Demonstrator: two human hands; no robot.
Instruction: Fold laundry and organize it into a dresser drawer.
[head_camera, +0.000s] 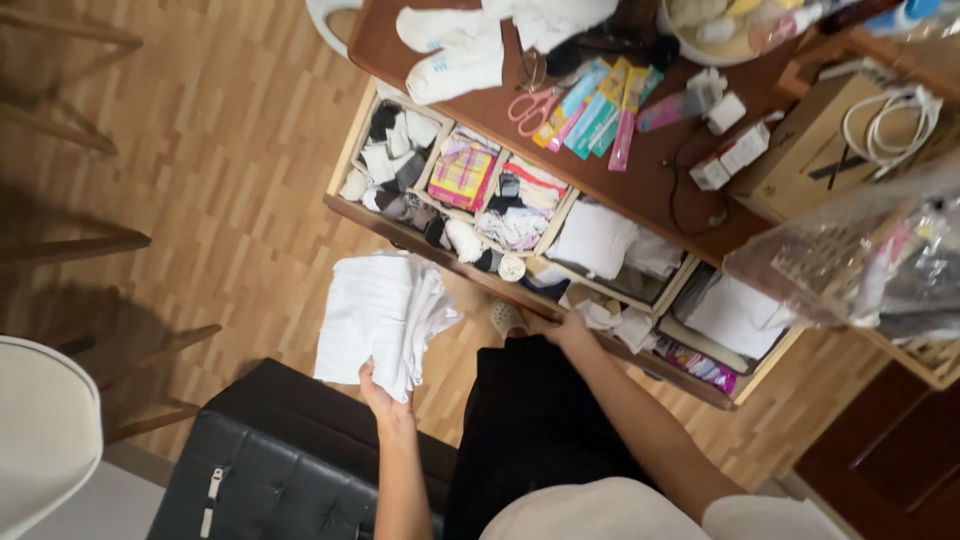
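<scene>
Now white cloth (380, 315) above left hand (385, 400), pinched at btm edge

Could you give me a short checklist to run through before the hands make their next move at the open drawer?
1. Left hand has a firm hold on the folded white cloth: ok, fingers pinch its lower edge.
2. Cloth stays folded: not ok, one side hangs loose.
3. Right hand is steady on the drawer front edge: ok.
4. Drawer is pulled open: ok.
5. A free compartment for the cloth: cannot tell, all visible ones hold items.
6. Black ottoman is clear of the drawer: ok.
</scene>
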